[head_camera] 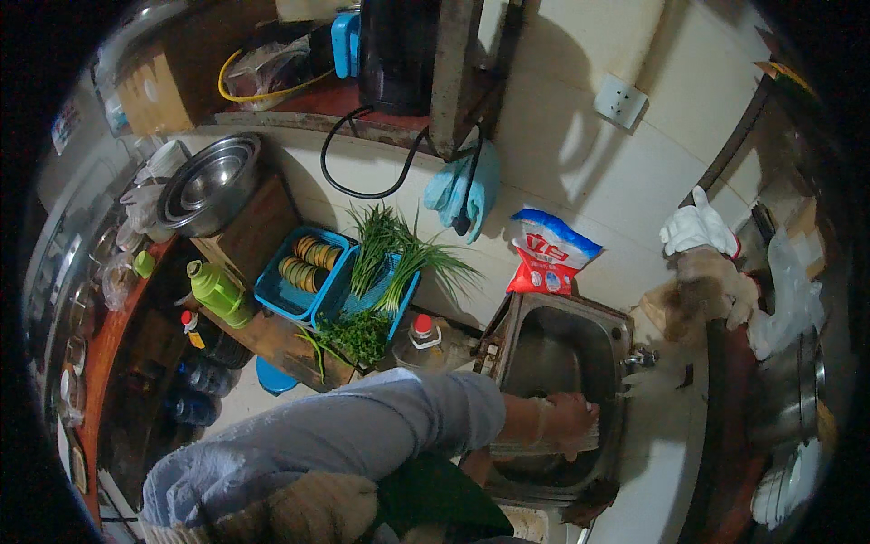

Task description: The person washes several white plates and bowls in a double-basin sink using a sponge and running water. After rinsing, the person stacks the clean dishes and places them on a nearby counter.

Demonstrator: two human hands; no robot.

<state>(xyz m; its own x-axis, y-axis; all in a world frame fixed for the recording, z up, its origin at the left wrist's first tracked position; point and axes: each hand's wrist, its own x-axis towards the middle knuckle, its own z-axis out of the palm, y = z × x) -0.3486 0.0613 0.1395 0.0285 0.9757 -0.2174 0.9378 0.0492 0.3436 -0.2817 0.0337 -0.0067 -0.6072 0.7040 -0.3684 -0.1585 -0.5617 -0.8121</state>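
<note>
My left hand (pixel 569 416) reaches from a grey sleeve into the stainless steel sink (pixel 552 340). Its fingers are closed on a bundle of thin pale sticks (pixel 520 447), which look like chopsticks and lie level across the basin. A bit of my right forearm (pixel 476 466) shows below the left wrist at the sink's near side. Whether my right hand also grips the bundle cannot be made out. The metal tap (pixel 641 355) is on the basin's right rim.
A detergent bag (pixel 554 255) stands behind the sink. Blue baskets hold sliced vegetables (pixel 309 262), scallions (pixel 384 251) and leafy herbs (pixel 357 336). A capped plastic jug (pixel 423 333) is left of the sink. White gloves (pixel 700 228) rest at right. A black cord (pixel 326 163) hangs from the shelf.
</note>
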